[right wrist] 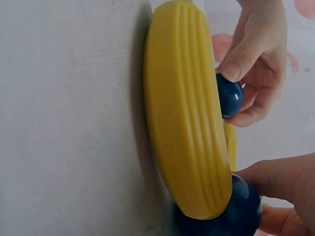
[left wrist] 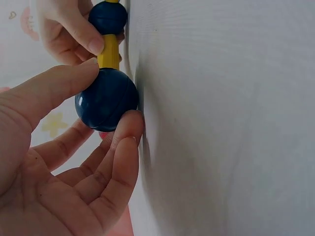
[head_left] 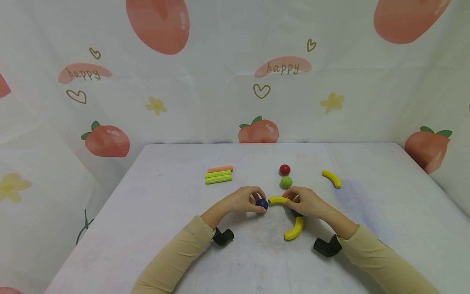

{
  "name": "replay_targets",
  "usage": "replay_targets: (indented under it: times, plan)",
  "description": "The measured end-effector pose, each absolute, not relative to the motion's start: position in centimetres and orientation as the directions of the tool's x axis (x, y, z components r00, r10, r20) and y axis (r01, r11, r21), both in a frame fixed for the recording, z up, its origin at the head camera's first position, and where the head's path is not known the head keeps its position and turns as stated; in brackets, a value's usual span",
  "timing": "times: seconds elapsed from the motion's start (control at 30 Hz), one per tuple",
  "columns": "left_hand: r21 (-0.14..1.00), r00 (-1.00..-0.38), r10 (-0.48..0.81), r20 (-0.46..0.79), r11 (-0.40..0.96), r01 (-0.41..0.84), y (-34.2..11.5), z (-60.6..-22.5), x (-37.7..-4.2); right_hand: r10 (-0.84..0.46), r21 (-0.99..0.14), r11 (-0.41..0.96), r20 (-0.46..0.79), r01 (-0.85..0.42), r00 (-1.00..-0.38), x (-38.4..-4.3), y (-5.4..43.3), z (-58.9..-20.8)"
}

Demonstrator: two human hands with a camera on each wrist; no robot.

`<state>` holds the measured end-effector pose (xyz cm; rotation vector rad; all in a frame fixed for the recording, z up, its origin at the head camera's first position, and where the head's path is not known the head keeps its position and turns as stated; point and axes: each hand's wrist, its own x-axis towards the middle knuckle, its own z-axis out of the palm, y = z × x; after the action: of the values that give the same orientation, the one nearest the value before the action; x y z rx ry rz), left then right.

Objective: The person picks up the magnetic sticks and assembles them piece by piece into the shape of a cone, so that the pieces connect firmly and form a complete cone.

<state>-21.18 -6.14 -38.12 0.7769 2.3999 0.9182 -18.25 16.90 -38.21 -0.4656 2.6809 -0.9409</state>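
Observation:
My left hand (head_left: 243, 200) pinches a dark blue ball (head_left: 262, 203) between thumb and fingers, close over the table. My right hand (head_left: 310, 202) grips a yellow curved rod (head_left: 277, 200), whose free end points at that ball. In the left wrist view the rod's tip meets the held ball (left wrist: 107, 100). At the rod's other end sits a second dark blue ball (head_left: 295, 213), partly hidden under my right hand. From this second ball another yellow curved rod (head_left: 295, 229) extends toward me; it fills the middle of the right wrist view.
Beyond my hands lie a red ball (head_left: 284, 169) and a green ball (head_left: 286, 182). A loose yellow curved rod (head_left: 332, 179) is at the back right. An orange stick (head_left: 220, 169) and two yellow-green sticks (head_left: 218, 179) lie together at the back left.

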Motion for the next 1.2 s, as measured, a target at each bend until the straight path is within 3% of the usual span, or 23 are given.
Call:
replay_targets:
  times: [0.77,1.0,1.2]
  plan:
    - [0.706,-0.753,0.629,-0.190,0.621,0.340,-5.64,-38.37,-21.13,-0.425,-0.668,0.708,-0.145,-0.229,-0.893,-18.32,16.99,-38.21]
    - [0.709,-0.735,0.663,-0.143,0.586,0.392,-5.98,-38.66,-21.46,-0.440,-0.674,0.702,-0.154,-0.231,-0.885,-18.16,17.08,-38.06]
    - [0.700,-0.762,0.628,-0.158,0.615,0.362,-5.72,-38.14,-21.15,-0.447,-0.671,0.704,-0.163,-0.233,-0.880,-18.02,17.11,-37.90]
